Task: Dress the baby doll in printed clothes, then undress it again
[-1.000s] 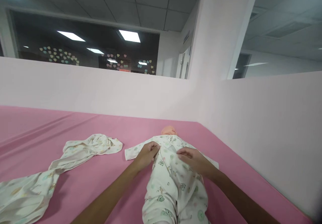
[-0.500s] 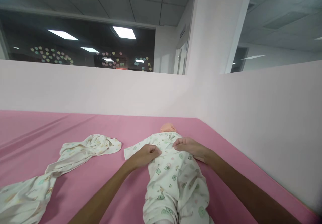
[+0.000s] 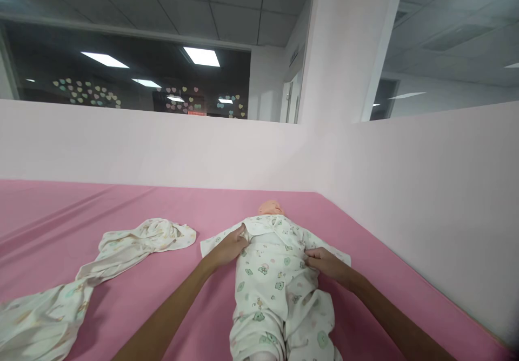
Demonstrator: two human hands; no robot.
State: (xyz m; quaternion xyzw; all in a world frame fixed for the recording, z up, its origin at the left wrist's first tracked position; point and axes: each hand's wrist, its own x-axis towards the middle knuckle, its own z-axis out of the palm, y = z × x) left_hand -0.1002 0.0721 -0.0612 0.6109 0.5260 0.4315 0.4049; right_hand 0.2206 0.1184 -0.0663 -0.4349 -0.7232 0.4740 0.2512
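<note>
At lower centre, the left hand (image 3: pixel 230 248) pinches the printed clothes (image 3: pixel 263 270), while the right hand (image 3: pixel 329 265), its grip unclear, touches them, perhaps for keeping them flat.

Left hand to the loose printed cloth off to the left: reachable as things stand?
Likely yes. Only bare pink mat shows between the left hand and the loose printed cloth. The hand seems to pinch the doll's top, so it would probably need to let go first.

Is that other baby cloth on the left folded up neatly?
No, the loose cloth is unfolded: twisted and rumpled along the pink mat.
</note>
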